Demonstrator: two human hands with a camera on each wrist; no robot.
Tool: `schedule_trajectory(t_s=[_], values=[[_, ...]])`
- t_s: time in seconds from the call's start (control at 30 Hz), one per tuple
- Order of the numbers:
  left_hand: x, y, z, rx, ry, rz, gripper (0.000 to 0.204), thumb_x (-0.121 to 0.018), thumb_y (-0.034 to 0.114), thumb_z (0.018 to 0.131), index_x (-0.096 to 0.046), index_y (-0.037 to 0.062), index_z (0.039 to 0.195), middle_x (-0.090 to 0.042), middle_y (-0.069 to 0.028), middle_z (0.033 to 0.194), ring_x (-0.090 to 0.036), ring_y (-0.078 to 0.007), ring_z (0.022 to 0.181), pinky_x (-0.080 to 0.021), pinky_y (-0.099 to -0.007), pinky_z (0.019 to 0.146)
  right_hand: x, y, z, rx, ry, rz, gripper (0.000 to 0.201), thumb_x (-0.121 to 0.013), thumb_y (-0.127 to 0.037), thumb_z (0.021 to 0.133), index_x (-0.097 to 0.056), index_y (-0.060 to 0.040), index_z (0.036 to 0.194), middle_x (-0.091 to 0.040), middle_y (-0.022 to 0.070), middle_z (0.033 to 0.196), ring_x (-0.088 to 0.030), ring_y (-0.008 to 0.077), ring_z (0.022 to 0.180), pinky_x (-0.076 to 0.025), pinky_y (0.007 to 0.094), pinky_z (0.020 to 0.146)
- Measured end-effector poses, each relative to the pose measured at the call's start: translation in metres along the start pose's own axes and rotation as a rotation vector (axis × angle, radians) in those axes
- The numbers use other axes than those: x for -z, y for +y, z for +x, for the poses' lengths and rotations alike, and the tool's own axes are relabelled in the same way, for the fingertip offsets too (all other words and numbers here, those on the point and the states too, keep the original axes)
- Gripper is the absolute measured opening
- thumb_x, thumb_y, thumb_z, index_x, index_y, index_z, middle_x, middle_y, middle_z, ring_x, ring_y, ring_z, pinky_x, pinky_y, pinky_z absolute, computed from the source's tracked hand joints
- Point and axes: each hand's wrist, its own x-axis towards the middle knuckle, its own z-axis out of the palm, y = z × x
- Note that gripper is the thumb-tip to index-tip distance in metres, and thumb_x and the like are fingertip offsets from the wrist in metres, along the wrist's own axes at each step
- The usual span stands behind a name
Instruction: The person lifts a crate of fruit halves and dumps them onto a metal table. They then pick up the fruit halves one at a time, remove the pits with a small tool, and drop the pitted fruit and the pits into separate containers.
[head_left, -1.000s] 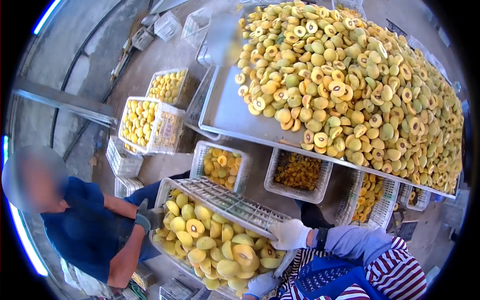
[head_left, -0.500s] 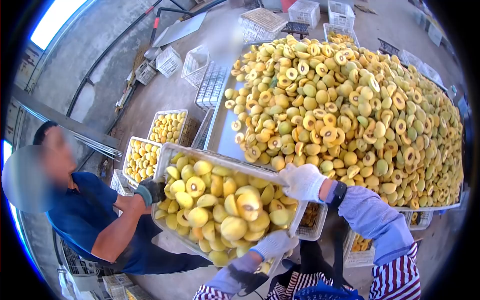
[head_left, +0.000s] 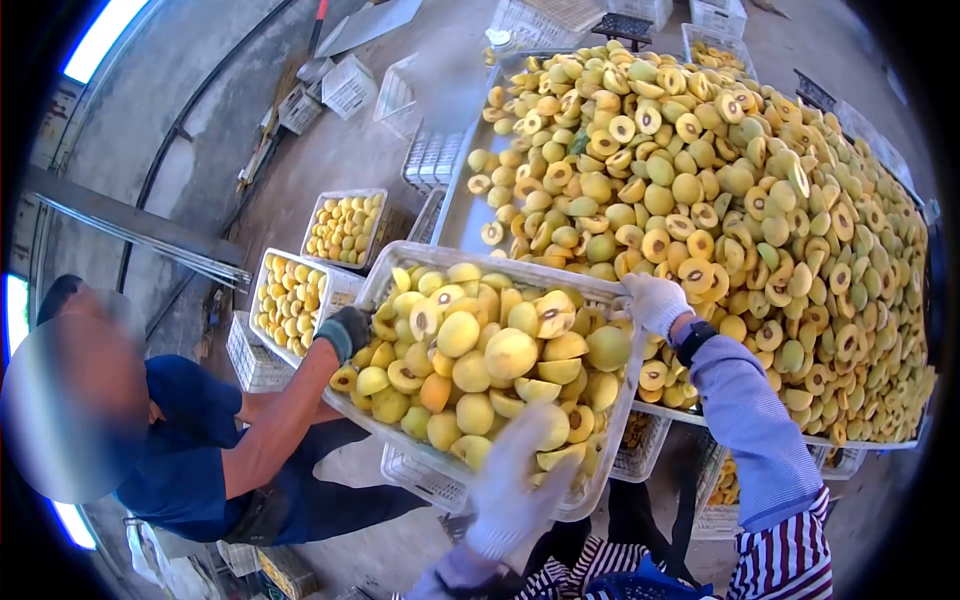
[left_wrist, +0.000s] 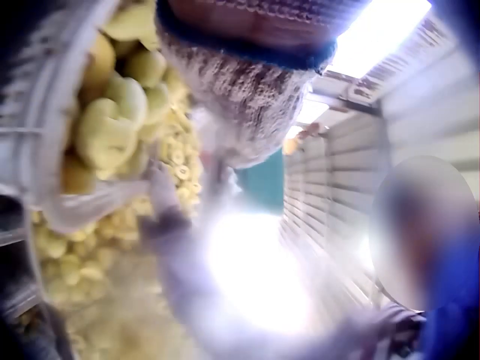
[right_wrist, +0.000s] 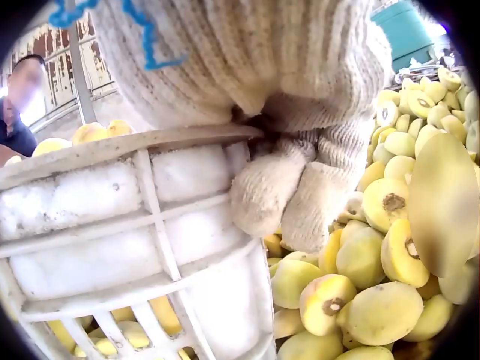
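A crate full of whole and halved yellow-green fruit hangs tilted at the near left corner of the fruit-piled table. At its far right corner, my right hand grips the rim. The right wrist view shows the gloved fingers of that hand curled over the rim. My left hand, motion-blurred, is over the crate's near side with fingers spread, and whether it touches the fruit I cannot tell. Another person's dark-gloved hand holds the left end. In the left wrist view my left glove shows beside the crate.
A metal table behind bears a large heap of halved fruit. The other person stands at the left. Two filled crates stand behind that person. More crates are on the floor beneath and around.
The crate has moved up and right in the head view, closer to the heap, and my right hand with it. My left hand has come off the near rim, its fingers now spread.
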Motion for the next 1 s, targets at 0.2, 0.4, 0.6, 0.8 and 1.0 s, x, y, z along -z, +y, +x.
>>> schedule_trajectory(t_s=[0.2, 0.4, 0.6, 0.8, 1.0], values=[[-0.003, -0.119, -0.122, 0.332, 0.306, 0.188, 0.079, -0.068, 0.028, 0.092, -0.026, -0.005, 0.15, -0.03, -0.0329, 0.154, -0.036, -0.0481, 0.139, -0.036, -0.0465, 0.113, -0.029, 0.014, 0.013, -0.016, 0.072, 0.018, 0.027, -0.058, -0.033, 0.094, -0.061, -0.0089, 0.106, -0.066, 0.0165, 0.108, -0.066, 0.0366, 0.099, -0.053, 0.0461, 0.082], [-0.04, -0.127, -0.029, 0.136, 0.208, 0.217, 0.106, -0.057, 0.055, 0.095, 0.004, -0.0077, 0.155, -0.003, -0.0379, 0.159, -0.006, -0.0506, 0.149, -0.01, -0.059, 0.119, -0.039, 0.018, 0.003, -0.158, 0.234, 0.372, 0.032, -0.052, -0.033, 0.098, -0.057, -0.0133, 0.122, -0.068, 0.0197, 0.103, -0.064, 0.0385, 0.101, -0.051, 0.0462, 0.084], [-0.017, -0.104, 0.151, -0.072, 0.261, 0.529, 0.088, -0.063, 0.053, 0.091, -0.033, -0.0064, 0.148, -0.035, -0.0305, 0.153, -0.03, -0.0487, 0.143, -0.026, -0.0572, 0.115, -0.127, 0.046, -0.116, -0.39, 0.427, 0.601, 0.032, -0.059, -0.033, 0.098, -0.066, -0.0095, 0.119, -0.071, 0.0175, 0.106, -0.069, 0.0318, 0.099, -0.054, 0.0392, 0.085], [0.01, -0.112, 0.249, -0.009, 0.128, 0.518, 0.083, -0.049, 0.063, 0.095, -0.041, -0.0027, 0.144, -0.04, -0.0275, 0.15, -0.031, -0.0415, 0.144, -0.03, -0.0512, 0.114, -0.164, -0.099, -0.162, -0.249, 0.23, 0.851, 0.047, -0.068, -0.033, 0.093, -0.059, -0.0093, 0.133, -0.072, 0.0109, 0.107, -0.072, 0.0218, 0.09, -0.056, 0.0327, 0.081], [0.02, -0.116, 0.238, -0.164, 0.091, 0.414, 0.083, -0.054, 0.062, 0.093, -0.038, -0.0029, 0.142, -0.043, -0.0297, 0.144, -0.033, -0.0443, 0.141, -0.031, -0.0548, 0.111, -0.207, -0.163, -0.129, -0.11, 0.065, 0.723, 0.048, -0.064, -0.047, 0.092, -0.063, -0.02, 0.131, -0.071, 0.01, 0.112, -0.07, 0.0316, 0.094, -0.056, 0.0393, 0.081]])
